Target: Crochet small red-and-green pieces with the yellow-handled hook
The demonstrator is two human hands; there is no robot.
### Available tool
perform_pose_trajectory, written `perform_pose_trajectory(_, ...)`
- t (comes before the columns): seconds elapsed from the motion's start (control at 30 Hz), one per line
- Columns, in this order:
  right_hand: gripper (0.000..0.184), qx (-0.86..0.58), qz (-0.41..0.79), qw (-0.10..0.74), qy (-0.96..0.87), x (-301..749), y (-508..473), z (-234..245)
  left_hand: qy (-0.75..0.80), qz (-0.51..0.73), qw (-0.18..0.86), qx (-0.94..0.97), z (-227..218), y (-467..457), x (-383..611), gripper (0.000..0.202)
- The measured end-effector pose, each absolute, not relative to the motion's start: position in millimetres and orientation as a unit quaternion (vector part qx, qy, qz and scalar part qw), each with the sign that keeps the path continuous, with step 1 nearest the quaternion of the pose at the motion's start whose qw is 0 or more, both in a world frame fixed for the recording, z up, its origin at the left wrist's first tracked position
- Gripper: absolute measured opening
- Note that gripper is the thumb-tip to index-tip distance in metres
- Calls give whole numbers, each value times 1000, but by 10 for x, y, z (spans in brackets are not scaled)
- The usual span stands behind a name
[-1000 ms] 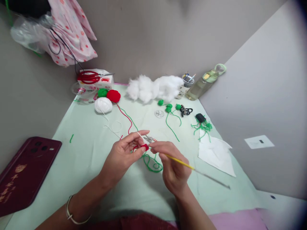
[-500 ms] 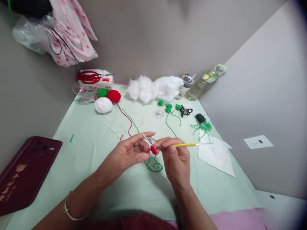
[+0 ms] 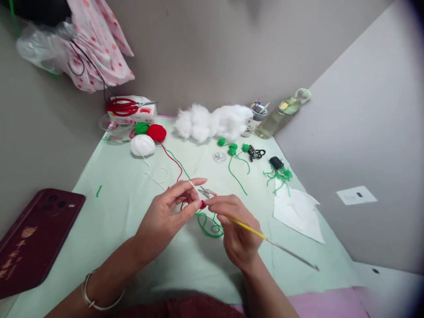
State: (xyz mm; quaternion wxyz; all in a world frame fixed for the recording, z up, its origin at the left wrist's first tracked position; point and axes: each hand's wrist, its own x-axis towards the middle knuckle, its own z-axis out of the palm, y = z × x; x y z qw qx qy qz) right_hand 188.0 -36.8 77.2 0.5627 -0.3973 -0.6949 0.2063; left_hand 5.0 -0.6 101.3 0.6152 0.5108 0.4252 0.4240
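Right hand (image 3: 238,234) fingers pinch the yellow crochet hook (image 3: 251,229), its long axis slanting up-left into the red crochet piece (image 3: 202,204). Left hand (image 3: 165,216) fingers clamp that piece from its left, above the bench (image 3: 115,221). Green yarn (image 3: 208,226) coils just below the piece; the white yarn ball (image 3: 142,145) lies far beyond.

Red on the crochet piece (image 3: 202,204); yellow grip on the hook (image 3: 251,229), grey metal past it. Green yarn strand (image 3: 209,226) looped on the pale mint surface (image 3: 126,216). By the far left corner: white yarn ball (image 3: 142,145), red yarn ball (image 3: 157,132), green yarn ball (image 3: 142,128), red-handled scissors (image 3: 124,107). White stuffing (image 3: 212,121) along the far edge. Maroon phone (image 3: 36,234) with gold markings at the left edge. Pink cloth (image 3: 96,44), red-dotted, above.
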Motion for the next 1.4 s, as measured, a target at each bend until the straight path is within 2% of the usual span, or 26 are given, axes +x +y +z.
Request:
perform_pose_trajectory(0.17,33,-407,173,581,-684,1813,-400,685,454,464,540,536,1008,-58,142,17)
perform_pose_trajectory(0.23,35,-416,158,582,-681,1790,-411,648,466,480,527,524,979,-83,179,17)
perform_pose_trajectory(0.3,42,-434,104,555,-702,1790,-421,616,455,478,576,482,949,-100,200,29)
perform_pose_trajectory(0.37,52,-431,34,524,-733,1812,-428,607,411,445,681,413,923,-98,197,46)
perform_pose_trajectory(0.43,55,-409,19,520,-750,1842,-425,636,355,389,778,342,905,-70,170,54)
perform_pose_trajectory(0.53,39,-413,138,570,-697,1871,-392,735,333,360,824,284,893,-5,108,48)
perform_pose_trajectory(0.67,22,-405,326,645,-559,1849,-321,836,357,409,788,289,894,20,66,41)
perform_pose_trajectory(0.77,17,-402,361,638,-548,1799,-290,849,366,426,758,331,889,-22,95,41)
perform_pose_trajectory(0.87,17,-437,313,619,-572,1752,-308,814,373,431,741,356,874,-62,142,39)
perform_pose_trajectory(0.97,27,-456,235,589,-625,1733,-362,736,382,448,727,354,857,-77,182,45)
perform_pose_trajectory(1.1,40,-449,104,548,-698,1760,-397,690,353,419,791,273,850,-59,202,49)
perform_pose_trajectory(1.17,34,-449,149,577,-666,1793,-376,723,334,393,827,223,857,-33,191,42)
perform_pose_trajectory(1.27,22,-447,293,638,-554,1832,-319,780,323,402,832,203,873,7,163,36)
perform_pose_trajectory(1.4,16,-406,402,638,-516,1817,-268,781,336,410,812,244,864,5,166,43)
